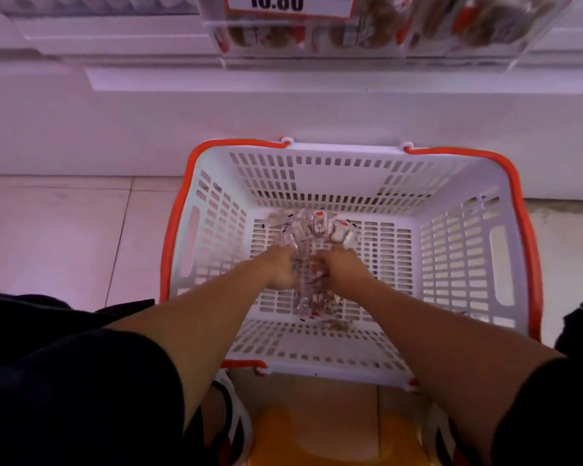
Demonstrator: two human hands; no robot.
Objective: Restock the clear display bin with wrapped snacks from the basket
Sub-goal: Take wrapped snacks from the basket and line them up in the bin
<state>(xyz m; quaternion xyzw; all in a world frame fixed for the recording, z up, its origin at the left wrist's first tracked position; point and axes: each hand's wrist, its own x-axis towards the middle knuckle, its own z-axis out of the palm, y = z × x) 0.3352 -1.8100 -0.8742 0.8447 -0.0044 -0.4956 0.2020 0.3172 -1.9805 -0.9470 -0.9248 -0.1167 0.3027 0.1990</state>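
Observation:
A white slatted basket point(458, 250) with orange handles stands on the floor below me. On its bottom lies a heap of small clear-wrapped snacks point(312, 230) with red and white print. My left hand point(278, 269) and my right hand point(339, 267) reach down side by side into the heap, fingers curled around a bunch of the snacks between them. The clear display bin point(401, 31) hangs at the top of the view, holding brown wrapped snacks behind a price tag point(290, 5).
A white shelf base point(283, 119) runs behind the basket. Pale floor tiles point(64, 237) spread to the left. Something yellow-orange point(317, 435) sits on the floor under the basket's near edge, between my shoes.

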